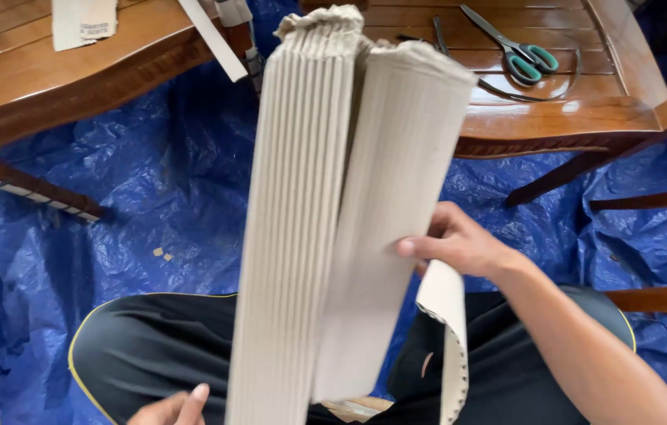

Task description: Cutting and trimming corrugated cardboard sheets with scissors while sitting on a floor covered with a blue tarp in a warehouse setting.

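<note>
My right hand (459, 244) grips the rolled corrugated cardboard (333, 212) from its right side, thumb laid flat across the smooth outer face and the other fingers curled behind it, out of sight. My left hand (172, 409) sits at the bottom edge of the view, just left of the roll's lower end; only the thumb and a bit of the knuckles show, so I cannot tell whether it is closed on the cardboard or only resting against it.

The roll stands nearly upright between my knees, its long axis running from my lap up and away toward the table, leaning slightly to the right at the top. It shows as two lobes side by side: the left one has its ribbed fluting facing me, the right one its plain grey-white face. The top end is crumpled and ragged. The bottom end is cut off by the frame, and a loose flap (448, 338) of the same cardboard hangs below my right hand with a wavy fluted edge.

My black shorts (152, 346) with a thin yellow trim fill the lower view, over a blue tarpaulin (152, 197) spread on the floor, with a few small cardboard scraps (162, 253) lying on it. Beyond the roll is a wooden table (570, 110) with green-handled scissors (518, 51) lying on it, partly ringed by a dark cord. A cardboard piece (81, 22) lies on the table's far left, cut off at the top.
</note>
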